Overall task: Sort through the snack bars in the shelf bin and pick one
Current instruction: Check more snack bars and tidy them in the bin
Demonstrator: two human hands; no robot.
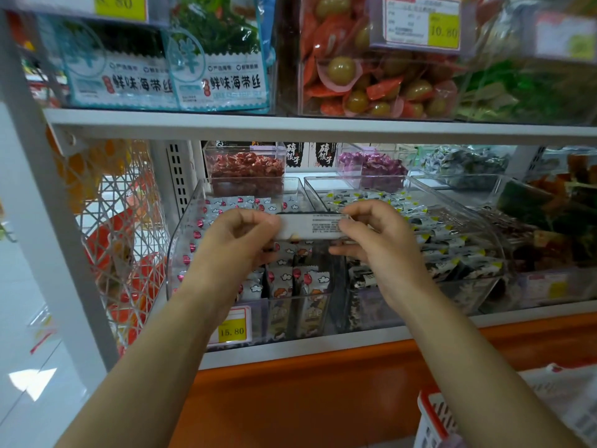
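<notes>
White wire-mesh side panel of the shelf (119,221) at far left, orange shapes behind it, not identifiable.

Clear plastic shelf bin with a curved front wall (184,240) sits next to the panel on the lower shelf. It is filled with white-wrapped snack bars printed with red balloons and clouds (310,282), some upright at the front, others lying loose further back. Yellow price tag reading 15.80 (231,331) is fixed on the bin's front.

Left hand (239,240): fingers curled, thumb and fingertips pinching the left end of one white rectangular snack bar with small printed text on its back (311,226). The bar is held level above the bin, clear of the others, text side to the camera.

Right hand (378,244): pinching the bar's right end between thumb and forefinger, the remaining fingers loosely bent below it.

Handling judgement: light, since two fingertip pinches carry it. The film wrapper is probably slick and crinkly, and the contents may snap if bent. Best hold is at the crimped end seals or across the flat middle, with little squeeze.

Second clear plastic bin (484,227) to the right holds black, white and yellow wrapped bars (452,253).

Red-and-white plastic basket (433,418) at lower right, partly out of view.
</notes>
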